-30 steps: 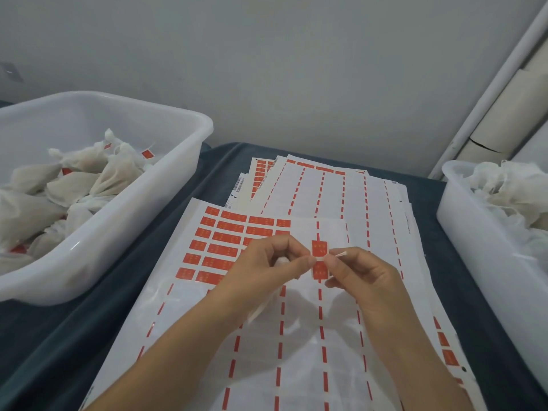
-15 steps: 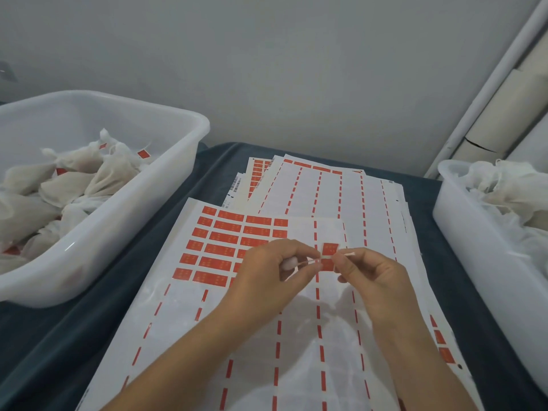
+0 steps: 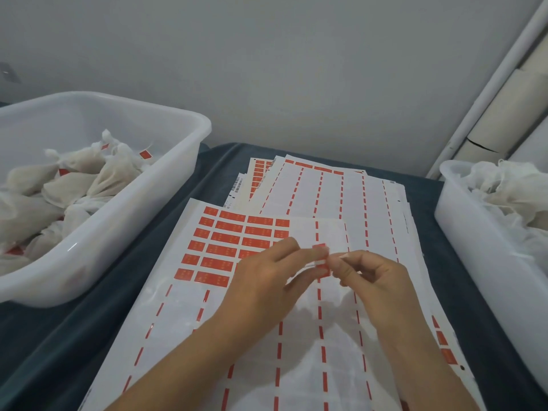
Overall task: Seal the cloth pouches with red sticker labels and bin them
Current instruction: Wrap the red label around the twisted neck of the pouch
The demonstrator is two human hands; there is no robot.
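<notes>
**Operator:** Red sticker label [image 3: 323, 264]: where is it, and what holds it?

**Instructor:** It is above the top label sheet [image 3: 267, 336], pinched between both hands. The left hand [image 3: 267, 280] has fingertips closed on the label's left edge; the right hand [image 3: 373, 277] pinches a thin white drawstring end [image 3: 345, 256] against its right edge. The cloth pouch itself appears tucked under the left hand; only a pale sliver shows, so I cannot tell its exact position.

**Operator:** How should the fold be done?

**Instructor:** In my judgement, keep the string taut, centre it on the adhesive, then fold the label over and press both halves flat so the edges align. The film is thin and glossy and will likely crease or stick askew if released early.

**Operator:** And afterwards?

**Instructor:** Sealed pouches, soft gauzy fabric, go in the translucent white plastic bin [image 3: 148, 203] left of the sheet. The unsealed supply bin [image 3: 474, 247] stands right of it, both on the dark cloth-covered bench [image 3: 74, 336].
</notes>
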